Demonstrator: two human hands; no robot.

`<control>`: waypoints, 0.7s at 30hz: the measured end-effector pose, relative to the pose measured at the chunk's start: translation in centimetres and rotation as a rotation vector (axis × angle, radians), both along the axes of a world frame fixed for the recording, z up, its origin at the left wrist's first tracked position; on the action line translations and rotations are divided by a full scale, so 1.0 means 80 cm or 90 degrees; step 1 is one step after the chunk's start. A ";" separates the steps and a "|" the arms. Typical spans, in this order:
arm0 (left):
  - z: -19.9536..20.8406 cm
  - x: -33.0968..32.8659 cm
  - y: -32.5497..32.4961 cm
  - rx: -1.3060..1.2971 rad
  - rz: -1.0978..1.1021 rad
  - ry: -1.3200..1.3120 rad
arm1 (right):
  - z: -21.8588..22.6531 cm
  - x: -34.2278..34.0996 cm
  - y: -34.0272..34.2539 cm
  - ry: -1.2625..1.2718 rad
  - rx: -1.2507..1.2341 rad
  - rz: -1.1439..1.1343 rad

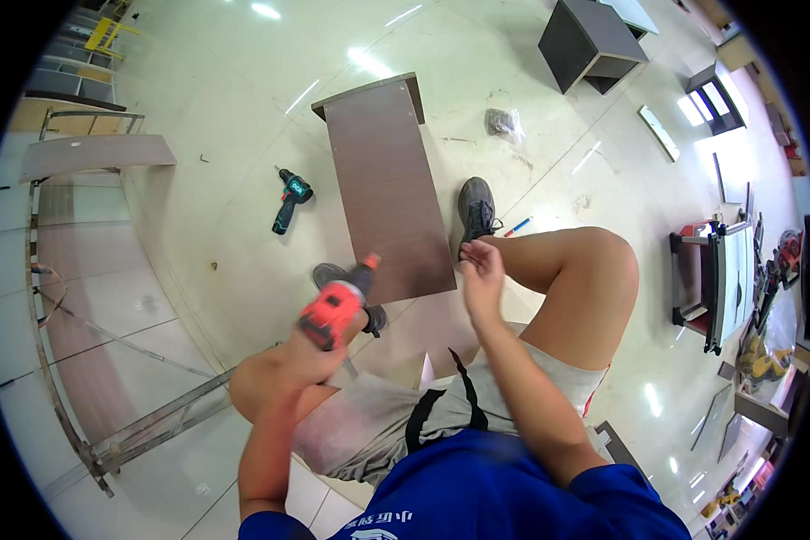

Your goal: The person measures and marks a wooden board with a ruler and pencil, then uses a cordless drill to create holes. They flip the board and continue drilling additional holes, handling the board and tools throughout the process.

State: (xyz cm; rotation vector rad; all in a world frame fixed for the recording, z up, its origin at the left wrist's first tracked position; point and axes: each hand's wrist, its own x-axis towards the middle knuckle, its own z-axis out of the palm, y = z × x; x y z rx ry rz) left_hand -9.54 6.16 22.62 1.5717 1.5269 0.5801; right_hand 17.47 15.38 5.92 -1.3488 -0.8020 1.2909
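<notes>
My left hand (313, 362) is wrapped round the grip of a red cordless drill (335, 310), whose orange-red front end points up over the near left corner of a brown wooden panel (391, 180). The panel lies between my feet, with a crosswise board (369, 93) joined at its far end. My right hand (481, 268) is raised just off the panel's near right corner, fingers drawn together. Whatever they may hold is too small to make out. A second drill, black and teal (292, 200), rests on the floor left of the panel.
A clear bag of small hardware (504, 124) and a red-blue pencil (518, 227) lie right of the panel. A dark box cabinet (594, 45) stands at the far right. Along the left runs a metal frame (45, 342); a tool cart (711, 279) stands at right.
</notes>
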 end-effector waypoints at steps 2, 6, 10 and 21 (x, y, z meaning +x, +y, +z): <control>-0.031 0.052 -0.026 -0.121 0.226 -0.259 | -0.044 -0.031 -0.007 -0.244 0.001 0.058; -0.056 0.074 -0.038 -0.236 0.297 -0.247 | -0.059 -0.030 0.005 -0.279 -0.197 0.157; -0.057 0.078 -0.021 -0.213 0.285 -0.225 | -0.063 -0.029 0.020 -0.226 -0.259 0.212; -0.074 0.074 0.005 -0.277 0.333 -0.228 | -0.070 -0.043 0.022 -0.192 -0.263 0.237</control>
